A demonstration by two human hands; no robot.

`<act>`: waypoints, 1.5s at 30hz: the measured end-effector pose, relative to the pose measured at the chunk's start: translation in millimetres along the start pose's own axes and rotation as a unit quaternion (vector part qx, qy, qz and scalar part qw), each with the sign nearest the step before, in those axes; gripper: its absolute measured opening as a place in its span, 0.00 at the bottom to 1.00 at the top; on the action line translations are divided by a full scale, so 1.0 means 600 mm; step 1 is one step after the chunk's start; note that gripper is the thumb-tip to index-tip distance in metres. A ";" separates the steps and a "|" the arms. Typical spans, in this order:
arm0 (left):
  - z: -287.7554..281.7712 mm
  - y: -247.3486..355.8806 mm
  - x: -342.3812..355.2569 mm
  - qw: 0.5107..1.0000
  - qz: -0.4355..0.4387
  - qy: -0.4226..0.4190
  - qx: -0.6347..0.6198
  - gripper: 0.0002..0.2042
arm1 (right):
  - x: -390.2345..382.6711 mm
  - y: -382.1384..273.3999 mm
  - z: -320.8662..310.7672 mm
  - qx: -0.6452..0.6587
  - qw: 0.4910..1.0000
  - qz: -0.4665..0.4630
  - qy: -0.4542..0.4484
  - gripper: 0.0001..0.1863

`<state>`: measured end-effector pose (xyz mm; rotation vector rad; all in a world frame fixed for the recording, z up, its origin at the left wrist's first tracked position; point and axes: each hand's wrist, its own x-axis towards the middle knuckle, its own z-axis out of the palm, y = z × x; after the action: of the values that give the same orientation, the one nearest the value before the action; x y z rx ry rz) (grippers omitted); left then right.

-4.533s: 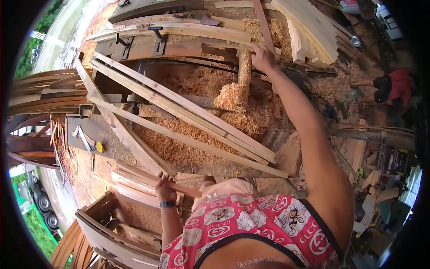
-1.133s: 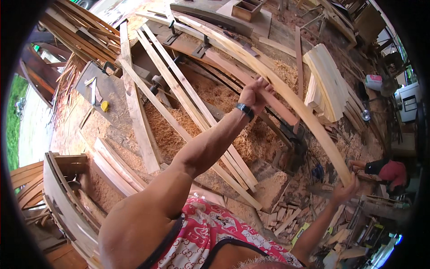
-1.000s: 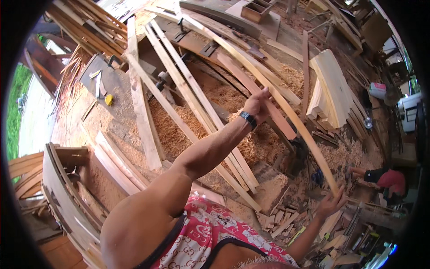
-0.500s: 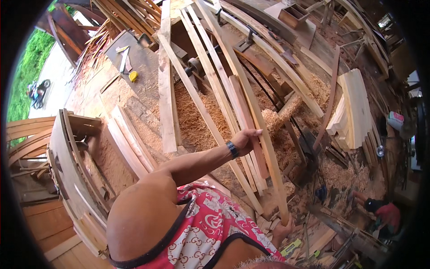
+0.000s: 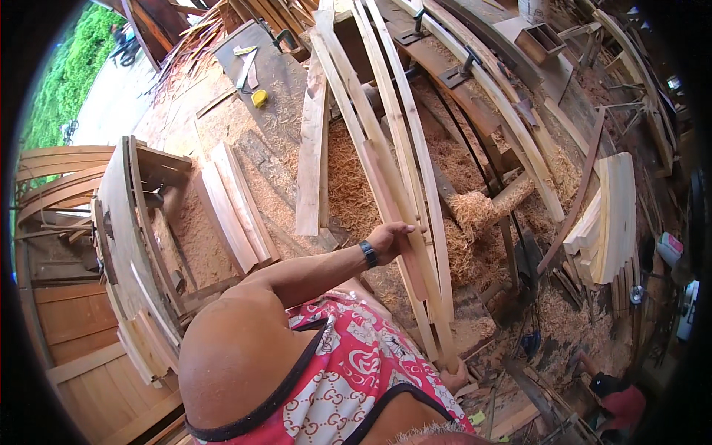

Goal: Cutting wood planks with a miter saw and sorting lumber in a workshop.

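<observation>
A long pale board [image 5: 434,297] and a shorter pinkish strip [image 5: 411,278] are in my grip. My left hand [image 5: 393,241] is closed around them near the middle of the board, a dark watch on that wrist. Low in the view, my right hand [image 5: 451,374] grips the board's near end, partly hidden by it. The board lies along other long pale planks [image 5: 441,267] spanning a bed of wood shavings [image 5: 345,178].
Clamps [image 5: 471,59] sit on curved timbers at the back. A yellow tape measure [image 5: 259,97] rests on a panel [image 5: 274,70]. Curved boards [image 5: 126,245] stand at left; a block stack [image 5: 608,219] at right. A person in red [image 5: 623,404] is at lower right; a motorbike [image 5: 126,48] is outside.
Both hands and the long board have swung down and leftward within the picture, bringing the board over the other planks. The view has turned, shifting the workshop rightward.
</observation>
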<state>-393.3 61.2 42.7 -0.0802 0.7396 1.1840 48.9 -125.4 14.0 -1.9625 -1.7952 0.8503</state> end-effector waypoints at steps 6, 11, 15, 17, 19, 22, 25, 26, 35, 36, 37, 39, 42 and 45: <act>-0.104 0.011 0.000 0.991 0.034 0.128 0.006 0.18 | -0.001 -0.039 0.041 0.012 0.998 0.012 -0.067 0.19; -0.166 0.019 0.027 0.969 0.048 0.241 0.004 0.11 | -0.016 -0.041 0.081 0.035 0.997 0.042 -0.055 0.22; -0.234 0.016 0.029 0.959 0.019 0.282 -0.030 0.06 | 0.052 -0.075 0.043 -0.097 0.960 -0.121 -0.234 0.31; -0.279 0.020 0.042 0.967 0.017 0.255 -0.021 0.07 | 0.131 -0.051 0.052 0.090 0.933 -0.069 -0.342 0.25; -0.285 0.010 0.050 0.974 0.018 0.223 -0.014 0.09 | 0.246 -0.175 0.002 -0.002 0.945 -0.012 -0.328 0.21; -0.285 0.025 0.047 0.984 0.000 0.179 -0.026 0.13 | 0.434 -0.274 -0.034 -0.051 0.974 -0.139 -0.169 0.16; -0.166 0.015 0.031 0.975 0.021 0.219 -0.016 0.12 | 0.624 -0.278 -0.055 0.011 0.972 -0.231 0.045 0.14; -0.152 0.017 0.031 0.976 0.017 0.216 -0.010 0.12 | 0.706 -0.267 -0.055 -0.012 0.945 -0.296 0.135 0.13; -0.218 0.026 0.014 0.936 0.099 0.333 0.054 0.18 | 1.069 -0.316 -0.076 -0.205 0.977 -0.057 0.008 0.31; -0.223 0.017 0.031 0.940 0.085 0.326 0.055 0.16 | 1.098 -0.271 -0.084 -0.221 0.972 -0.067 0.050 0.32; -0.234 0.006 0.050 0.943 0.081 0.320 0.050 0.17 | 1.130 -0.230 -0.097 -0.238 0.964 -0.079 0.093 0.32; -0.235 0.018 0.033 0.933 0.097 0.341 0.061 0.17 | 1.135 -0.255 -0.053 -0.221 0.970 -0.056 0.089 0.31; -0.209 0.010 0.047 0.942 0.081 0.318 0.077 0.16 | 1.169 -0.234 -0.087 -0.265 0.962 -0.048 0.054 0.29; -0.238 0.019 0.021 0.947 0.072 0.305 0.070 0.16 | 1.122 -0.348 -0.083 -0.283 0.959 0.009 0.014 0.26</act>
<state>-469.9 14.8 -70.1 -0.2879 1.3916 1.2517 -68.3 570.7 50.1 -2.3054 -2.1774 0.3212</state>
